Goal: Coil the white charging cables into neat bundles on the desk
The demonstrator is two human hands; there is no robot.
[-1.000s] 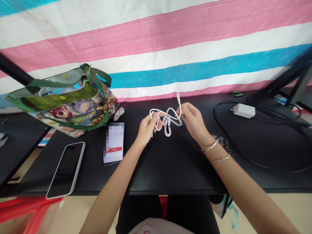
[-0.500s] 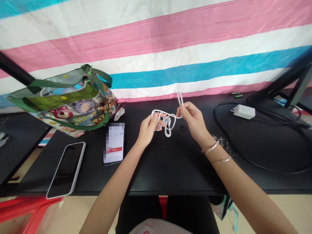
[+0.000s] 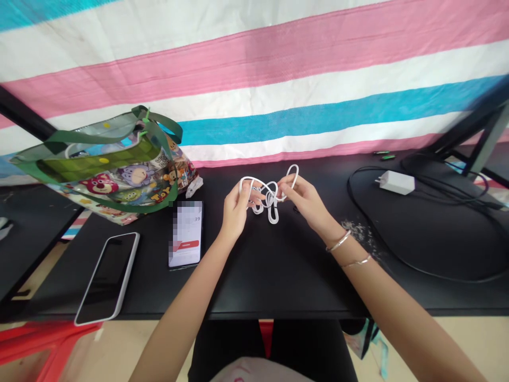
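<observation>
The right hand (image 3: 304, 199) had moved closer to the left hand (image 3: 238, 209); both were pinching the white cable (image 3: 272, 215), a tangled bunch held above the black desk (image 3: 278, 265) at twelve o'clock, with its top loop now lower.

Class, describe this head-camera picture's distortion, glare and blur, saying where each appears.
Head view: wide-angle distortion bends the striped sheet and black desk edge; the dark phone screen shows faint sheen; a mosaic blurs the lit phone's screen; the white cable looks sharp.
</observation>
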